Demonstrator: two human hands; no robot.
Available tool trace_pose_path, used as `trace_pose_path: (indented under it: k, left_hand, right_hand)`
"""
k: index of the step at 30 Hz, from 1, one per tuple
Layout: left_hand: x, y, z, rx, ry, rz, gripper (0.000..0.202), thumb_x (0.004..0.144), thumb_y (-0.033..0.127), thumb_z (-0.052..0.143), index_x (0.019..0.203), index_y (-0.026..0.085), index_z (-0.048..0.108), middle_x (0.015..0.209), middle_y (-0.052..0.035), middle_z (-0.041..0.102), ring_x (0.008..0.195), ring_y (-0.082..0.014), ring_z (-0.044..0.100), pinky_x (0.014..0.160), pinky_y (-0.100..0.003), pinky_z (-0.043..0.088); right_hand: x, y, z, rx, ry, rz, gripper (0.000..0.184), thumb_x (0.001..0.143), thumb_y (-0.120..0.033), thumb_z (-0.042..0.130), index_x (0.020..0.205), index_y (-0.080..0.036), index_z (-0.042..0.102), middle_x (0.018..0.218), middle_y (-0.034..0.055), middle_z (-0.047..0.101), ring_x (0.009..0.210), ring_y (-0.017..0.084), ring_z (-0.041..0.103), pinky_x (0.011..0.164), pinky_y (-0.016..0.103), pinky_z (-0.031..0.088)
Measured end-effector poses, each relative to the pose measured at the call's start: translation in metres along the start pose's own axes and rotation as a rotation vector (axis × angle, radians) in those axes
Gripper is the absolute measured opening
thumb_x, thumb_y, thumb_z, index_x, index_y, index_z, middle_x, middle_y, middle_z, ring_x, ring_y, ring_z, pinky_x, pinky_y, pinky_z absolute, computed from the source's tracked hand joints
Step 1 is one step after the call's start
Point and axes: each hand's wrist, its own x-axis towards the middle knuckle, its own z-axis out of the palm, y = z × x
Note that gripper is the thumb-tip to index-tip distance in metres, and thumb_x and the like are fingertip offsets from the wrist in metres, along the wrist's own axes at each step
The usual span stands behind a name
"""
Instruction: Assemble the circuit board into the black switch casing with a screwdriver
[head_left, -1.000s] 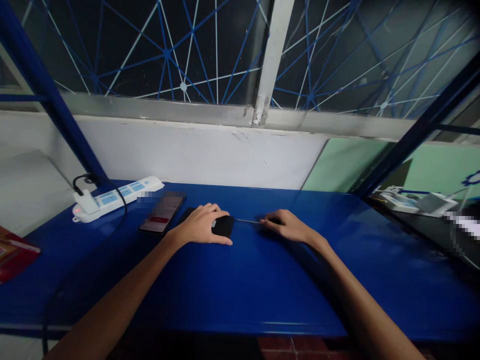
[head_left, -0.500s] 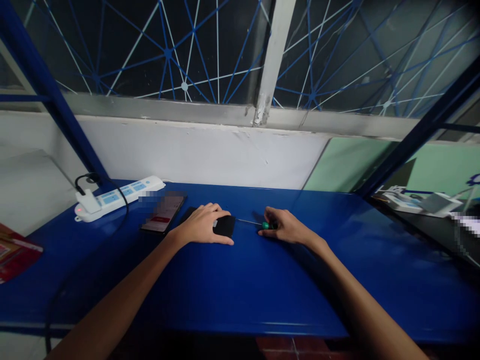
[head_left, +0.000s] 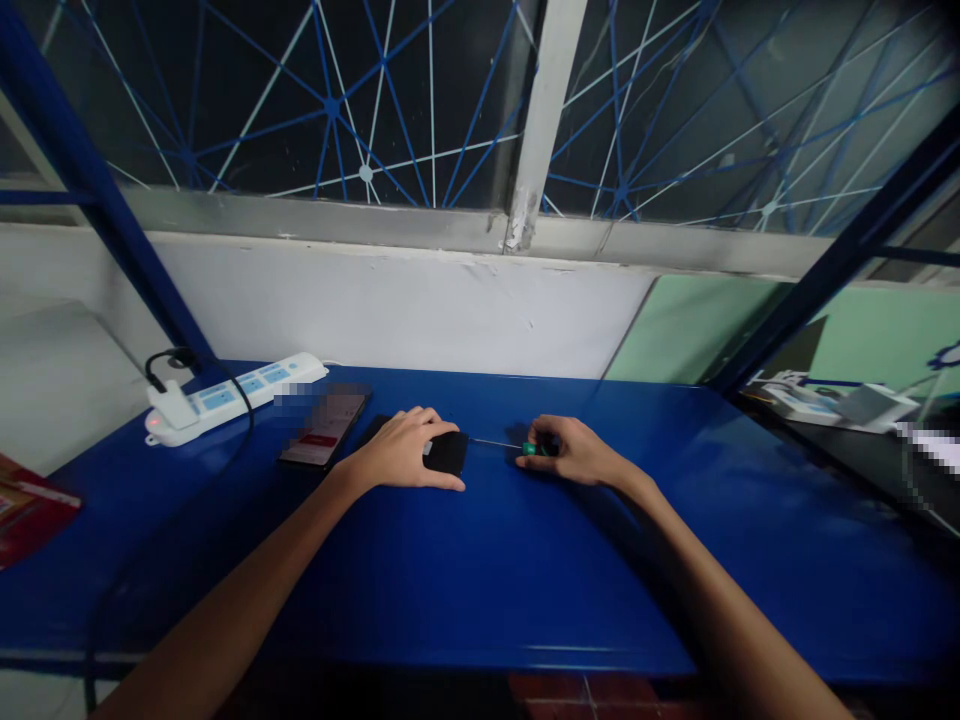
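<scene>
My left hand (head_left: 405,450) lies over a flat black device (head_left: 448,455) on the blue tabletop, with thumb and fingers gripping its sides. Much of the device is hidden under the palm; its kind cannot be made out. In my right hand (head_left: 574,450) a screwdriver (head_left: 529,450) is pinched by its green handle. Its thin metal shaft runs level to the left, and the tip meets the device's right end edge. Left of my left hand lies a smartphone (head_left: 324,435) with its screen lit.
A white power strip (head_left: 247,393) with a plugged-in adapter and black cable stands at the back left. A red packet (head_left: 34,510) sits at the left edge. Blue frame posts rise on both sides, with a wall and window behind the table (head_left: 487,580).
The fingers of my right hand have shifted slightly around the screwdriver handle. My left hand keeps its hold on the device. The whole view has moved a little.
</scene>
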Motion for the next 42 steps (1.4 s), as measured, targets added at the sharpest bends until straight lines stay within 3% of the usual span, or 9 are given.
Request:
trace_pose_path:
  k: [7,14,19,27,31,34,37,42]
  left_hand:
    - [0.000,-0.001,0.001,0.009,0.018,0.015,0.082,0.069,0.080,0.054,0.132,0.029,0.052,0.120,-0.0095,0.054,0.104,-0.0310,0.051,0.086,-0.043,0.039]
    - [0.000,-0.002,0.002,-0.009,0.004,0.006,0.082,0.068,0.079,0.055,0.133,0.029,0.051,0.120,-0.0095,0.054,0.104,-0.0316,0.051,0.085,-0.043,0.040]
    - [0.000,-0.002,0.001,-0.003,0.011,0.010,0.082,0.068,0.079,0.055,0.133,0.028,0.051,0.121,-0.0104,0.054,0.104,-0.0316,0.051,0.084,-0.043,0.040]
    - [0.002,-0.002,0.002,0.019,0.034,0.024,0.078,0.068,0.079,0.056,0.129,0.029,0.055,0.117,-0.0097,0.055,0.103,-0.0314,0.052,0.085,-0.043,0.040]
    - [0.002,-0.003,0.003,0.022,0.041,0.033,0.079,0.069,0.080,0.054,0.130,0.029,0.053,0.119,-0.0099,0.055,0.103,-0.0313,0.052,0.085,-0.043,0.041]
    - [0.001,-0.004,0.003,0.022,0.036,0.026,0.080,0.069,0.080,0.054,0.131,0.029,0.052,0.120,-0.0098,0.055,0.104,-0.0312,0.052,0.085,-0.043,0.040]
    - [0.001,-0.004,0.003,0.024,0.035,0.027,0.081,0.069,0.080,0.054,0.133,0.029,0.051,0.120,-0.0102,0.055,0.104,-0.0311,0.052,0.085,-0.043,0.040]
    - [0.001,-0.004,0.003,0.021,0.032,0.030,0.081,0.070,0.079,0.053,0.133,0.029,0.051,0.121,-0.0104,0.055,0.104,-0.0311,0.052,0.085,-0.042,0.041]
  right_hand:
    - [0.000,-0.006,0.003,-0.034,-0.006,0.024,0.031,0.074,-0.046,0.068,0.083,-0.020,0.055,0.068,0.0009,0.060,0.057,0.014,0.048,0.052,0.026,0.030]
    - [0.000,-0.003,-0.001,0.012,-0.037,0.036,0.043,0.089,-0.054,0.045,0.073,-0.018,0.063,0.060,0.0020,0.059,0.052,0.013,0.047,0.051,0.028,0.028]
    - [0.001,0.004,0.000,0.028,-0.025,0.022,0.044,0.078,-0.060,0.059,0.068,-0.018,0.063,0.056,0.0000,0.055,0.051,0.012,0.044,0.049,0.027,0.026]
    - [0.002,0.004,0.006,0.079,0.033,-0.014,0.040,0.071,-0.054,0.071,0.078,-0.020,0.052,0.063,-0.0024,0.056,0.056,0.012,0.048,0.051,0.025,0.031]
    - [0.001,0.000,0.004,0.067,0.031,-0.017,0.039,0.083,-0.058,0.056,0.081,-0.019,0.057,0.063,-0.0008,0.058,0.055,0.013,0.049,0.051,0.026,0.030]
    - [0.001,0.000,0.001,0.061,-0.031,-0.009,0.045,0.089,-0.058,0.044,0.073,-0.019,0.061,0.059,-0.0004,0.056,0.052,0.012,0.046,0.050,0.027,0.028]
    - [0.002,0.003,0.001,0.026,-0.047,0.010,0.048,0.084,-0.062,0.051,0.065,-0.018,0.060,0.054,-0.0014,0.051,0.049,0.011,0.041,0.049,0.028,0.026]
    - [0.002,0.006,0.005,0.071,0.019,0.012,0.040,0.071,-0.056,0.069,0.075,-0.019,0.054,0.063,-0.0012,0.055,0.056,0.012,0.047,0.051,0.026,0.030]
